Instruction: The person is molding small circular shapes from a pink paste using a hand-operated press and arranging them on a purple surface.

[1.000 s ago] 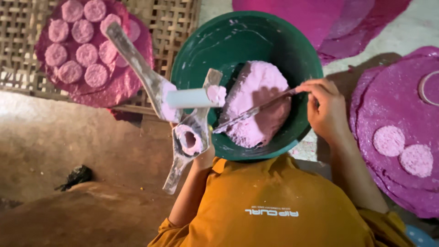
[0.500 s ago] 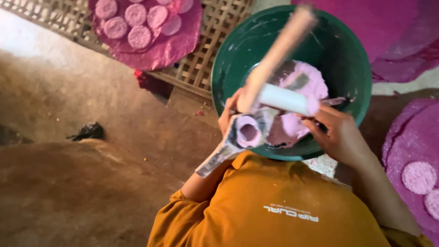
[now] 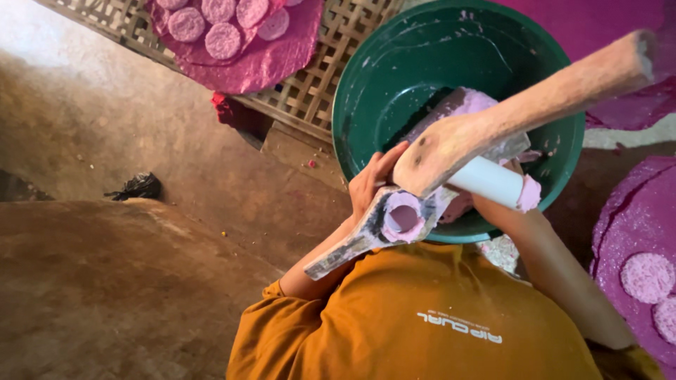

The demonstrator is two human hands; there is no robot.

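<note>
We look down on a person in an orange shirt who works over a green basin [image 3: 366,91] with pink dough [image 3: 461,105] inside it. The left hand [image 3: 373,184] is clenched around the wooden press [image 3: 451,151], close to its round opening [image 3: 403,219], which is filled with pink dough. The long upper handle of the press [image 3: 563,84] is lifted and points to the upper right, and a white plunger [image 3: 493,181] with dough on its end hangs under it, just beside the opening and not inside.

The right hand is hidden behind the press, so we cannot tell whether its grip holds something or is released; only the right forearm [image 3: 556,274] is visible.

How far the work is, we judge so: the opening is already loaded, but the plunger is not yet pressed down. Some pink discs [image 3: 224,40] lie already on a magenta cloth [image 3: 260,63] over a woven bamboo tray [image 3: 310,91], and more discs [image 3: 646,276] lie on a second cloth [image 3: 620,225] at the right. Much dough remains in the basin, so it seems many pieces are left to make.
</note>
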